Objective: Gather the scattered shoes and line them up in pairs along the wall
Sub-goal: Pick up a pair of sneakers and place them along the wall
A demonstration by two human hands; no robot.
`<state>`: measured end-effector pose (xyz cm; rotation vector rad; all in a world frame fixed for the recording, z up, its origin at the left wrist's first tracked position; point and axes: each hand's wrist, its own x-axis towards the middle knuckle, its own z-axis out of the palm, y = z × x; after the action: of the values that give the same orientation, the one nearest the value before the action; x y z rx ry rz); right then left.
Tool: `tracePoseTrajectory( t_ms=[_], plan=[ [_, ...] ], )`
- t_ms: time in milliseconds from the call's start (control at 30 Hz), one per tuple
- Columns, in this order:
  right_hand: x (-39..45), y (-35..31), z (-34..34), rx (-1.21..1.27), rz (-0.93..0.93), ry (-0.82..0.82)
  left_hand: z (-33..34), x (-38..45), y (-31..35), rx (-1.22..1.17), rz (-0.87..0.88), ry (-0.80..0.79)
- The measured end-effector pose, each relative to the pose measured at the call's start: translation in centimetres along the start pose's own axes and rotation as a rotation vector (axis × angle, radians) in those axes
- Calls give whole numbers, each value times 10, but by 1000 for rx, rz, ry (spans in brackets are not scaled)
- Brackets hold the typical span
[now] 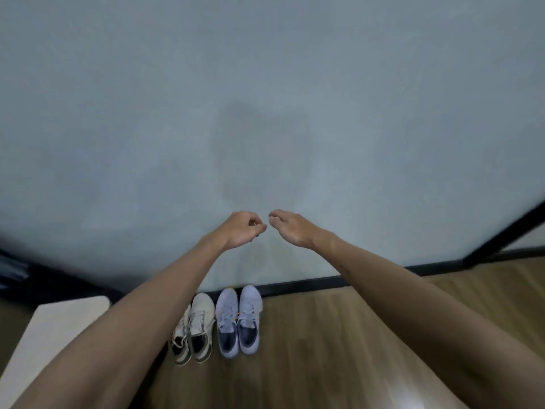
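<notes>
Shoes: two pairs, both parked toe-first against the wall [265, 98], heels toward the camera. Grey pair [238, 320] on the right, its two shoes side by side and touching, toes right at the black skirting [309, 286]; a small orange spot among the laces. White pair [193, 332] just left of it, close beside the grey, dark inside the collars, the left shoe partly hidden behind the left forearm. Both pairs flat on the wood floor [339, 349], upright on their soles.

Left hand [241, 228] raised in front of the wall, well above the shoes, fingers curled in loosely toward the palm, nothing held (thumb tip near the fingertips, nothing visible between them). Right hand [290, 228] raised at the same height, back of the hand to the camera, fingers drooping and relaxed, nothing held. Fingertips of the two hands near each other but apart, a narrow gap between. Both forearms bare, reaching up and inward from the lower corners of the view.

Pale slab [50, 335] at lower left, flat-topped, partly covered by the left forearm; too little shown to tell what it is. Dark frame [507, 234] slanting up at the right edge, meeting the skirting. Faint shadow of a head on the wall above the hands.
</notes>
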<state>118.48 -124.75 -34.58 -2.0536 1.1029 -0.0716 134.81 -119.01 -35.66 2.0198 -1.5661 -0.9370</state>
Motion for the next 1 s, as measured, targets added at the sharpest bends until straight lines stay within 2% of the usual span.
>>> tracePoseTrajectory(
  t_ms=[167,333,400,500,600,800,1000],
  plan=[
    [-93,-25,-139,-4,86,73,-26,-21,174,99,202,48],
    [-192,8,-252,-153,172,200,-10,-43,328,198,251,-130],
    [-232,37,-282,-199,216,249,11,-47,380,189,292,-151],
    [-293,89,-315,-172,282,370,59,-43,448,150,349,-173],
    [-352,139,-341,-131,352,459,120,-43,509,166,416,-262],
    [-461,225,-372,-24,513,581,249,-62,621,244,597,-424],
    [-585,319,-388,13,752,697,391,-104,725,349,802,-616]
  ],
)
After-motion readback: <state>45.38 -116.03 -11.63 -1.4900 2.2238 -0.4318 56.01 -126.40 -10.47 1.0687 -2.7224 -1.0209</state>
